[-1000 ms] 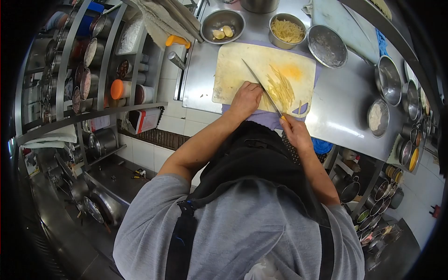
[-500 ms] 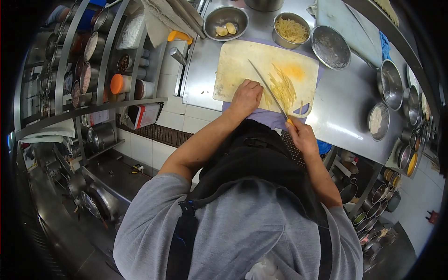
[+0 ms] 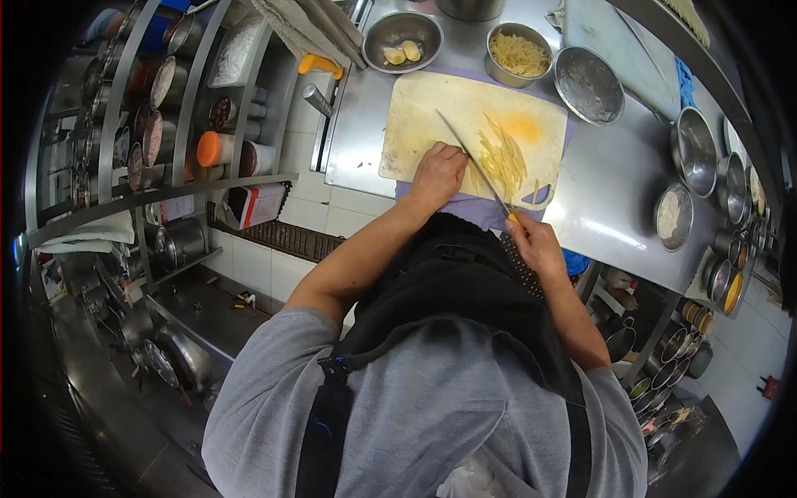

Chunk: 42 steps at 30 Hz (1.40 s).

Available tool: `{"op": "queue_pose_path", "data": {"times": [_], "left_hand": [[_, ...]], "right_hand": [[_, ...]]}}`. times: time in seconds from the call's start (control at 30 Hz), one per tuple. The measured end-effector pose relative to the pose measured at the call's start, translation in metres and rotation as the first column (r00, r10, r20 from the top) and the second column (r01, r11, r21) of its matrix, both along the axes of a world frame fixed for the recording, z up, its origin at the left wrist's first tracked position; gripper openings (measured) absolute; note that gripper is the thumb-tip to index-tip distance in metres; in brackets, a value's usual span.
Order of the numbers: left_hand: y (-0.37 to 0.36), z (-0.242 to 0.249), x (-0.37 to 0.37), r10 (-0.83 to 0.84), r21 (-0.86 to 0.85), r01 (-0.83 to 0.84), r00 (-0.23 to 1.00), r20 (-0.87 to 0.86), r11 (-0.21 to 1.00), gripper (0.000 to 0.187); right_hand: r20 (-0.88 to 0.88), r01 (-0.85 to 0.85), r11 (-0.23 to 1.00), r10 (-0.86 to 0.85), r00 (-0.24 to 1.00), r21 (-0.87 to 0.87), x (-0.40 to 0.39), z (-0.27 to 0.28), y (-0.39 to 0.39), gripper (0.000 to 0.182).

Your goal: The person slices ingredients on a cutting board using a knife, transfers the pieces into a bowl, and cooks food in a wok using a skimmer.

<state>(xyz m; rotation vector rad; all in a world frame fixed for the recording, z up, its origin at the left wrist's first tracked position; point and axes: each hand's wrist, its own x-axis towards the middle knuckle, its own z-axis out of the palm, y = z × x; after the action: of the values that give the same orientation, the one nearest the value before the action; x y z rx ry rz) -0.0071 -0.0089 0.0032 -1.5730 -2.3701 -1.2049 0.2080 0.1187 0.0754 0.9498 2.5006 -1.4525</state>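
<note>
On the pale cutting board (image 3: 415,100) my left hand (image 3: 440,173) rests with its fingers curled down. Whatever lies under those fingers is hidden. My right hand (image 3: 538,246) grips the orange handle of a long kitchen knife (image 3: 475,159). The blade runs diagonally across the board, close along the left hand's fingertips, its point toward the far side. Just right of the blade lies a pile of thin, pale yellow strips (image 3: 505,162) that look like cut potato. An orange stain marks the board beyond them.
Behind the board stand a metal bowl (image 3: 403,41) with peeled yellow pieces, a bowl of cut strips (image 3: 519,54) and a wet metal bowl (image 3: 589,85). A purple cloth (image 3: 465,209) lies under the board. More bowls (image 3: 696,149) line the right. A shelf rack (image 3: 178,100) is on the left.
The knife has shifted slightly left, its blade now nearer the left hand's fingertips. My right hand has moved a little left with it; the left hand stays nearly in place.
</note>
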Motion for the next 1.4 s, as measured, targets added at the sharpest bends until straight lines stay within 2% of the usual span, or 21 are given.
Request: {"op": "queue_pose_path", "data": {"times": [0.07,0.2,0.27,0.47,0.6,0.67,0.8,0.87,1.0,1.07,1.2,1.27,1.4], "left_hand": [[0.0,0.002,0.0,0.006,-0.044,-0.006,1.0,-0.002,0.999,0.008],[0.0,0.003,-0.001,0.0,-0.048,0.0,1.0,-0.006,0.999,0.008],[0.0,0.001,-0.001,-0.004,-0.021,0.004,1.0,-0.007,1.0,0.008],[0.0,-0.001,0.0,0.01,-0.032,-0.011,1.0,-0.013,0.999,0.008],[-0.001,0.0,-0.001,-0.003,-0.015,0.003,1.0,-0.009,1.0,0.008],[-0.002,0.001,-0.001,0.005,-0.058,-0.006,1.0,-0.019,0.998,0.005],[-0.003,0.001,-0.001,0.018,-0.062,-0.019,1.0,-0.02,0.998,0.004],[-0.002,0.0,-0.003,0.004,-0.092,-0.008,0.999,-0.046,0.996,0.002],[-0.002,-0.004,-0.004,-0.003,-0.073,-0.002,0.998,-0.069,0.997,0.001],[-0.002,-0.005,-0.002,0.01,-0.056,-0.012,0.999,-0.03,0.998,0.005],[-0.002,-0.002,-0.002,0.017,-0.074,-0.019,0.999,-0.031,0.997,0.003],[-0.002,-0.002,-0.002,0.016,-0.079,-0.018,0.999,-0.032,0.997,0.003],[-0.001,0.0,-0.003,0.019,-0.049,-0.02,0.999,-0.029,0.999,0.003]], "right_hand": [[-0.022,-0.066,0.997,0.067,0.997,0.051,-0.003,-0.013,0.002,0.03],[-0.15,-0.045,0.994,0.06,0.987,0.103,-0.012,-0.022,0.0,0.031],[-0.095,0.003,1.0,-0.002,0.995,0.018,-0.009,-0.012,-0.001,0.031],[-0.006,-0.045,0.999,0.045,0.999,0.013,-0.005,-0.012,0.0,0.031],[-0.059,-0.025,1.0,0.025,0.998,0.005,-0.012,-0.023,-0.002,0.03],[-0.166,-0.04,0.996,0.053,0.985,0.079,-0.01,-0.03,-0.002,0.034],[-0.141,-0.032,0.998,0.039,0.989,0.056,-0.012,-0.022,-0.002,0.035],[-0.061,-0.036,0.999,0.036,0.997,0.004,-0.015,-0.011,-0.003,0.031],[-0.079,-0.003,0.999,0.006,0.997,0.04,-0.008,-0.008,-0.002,0.031],[0.008,-0.036,0.999,0.036,0.999,0.011,-0.005,0.0,0.002,0.03],[-0.048,-0.077,0.996,0.079,0.996,0.034,-0.012,-0.015,0.003,0.03],[-0.141,-0.073,0.992,0.087,0.986,0.101,-0.016,-0.023,0.002,0.033],[-0.082,-0.061,0.998,0.062,0.995,0.022,-0.016,-0.007,0.004,0.031]]}}
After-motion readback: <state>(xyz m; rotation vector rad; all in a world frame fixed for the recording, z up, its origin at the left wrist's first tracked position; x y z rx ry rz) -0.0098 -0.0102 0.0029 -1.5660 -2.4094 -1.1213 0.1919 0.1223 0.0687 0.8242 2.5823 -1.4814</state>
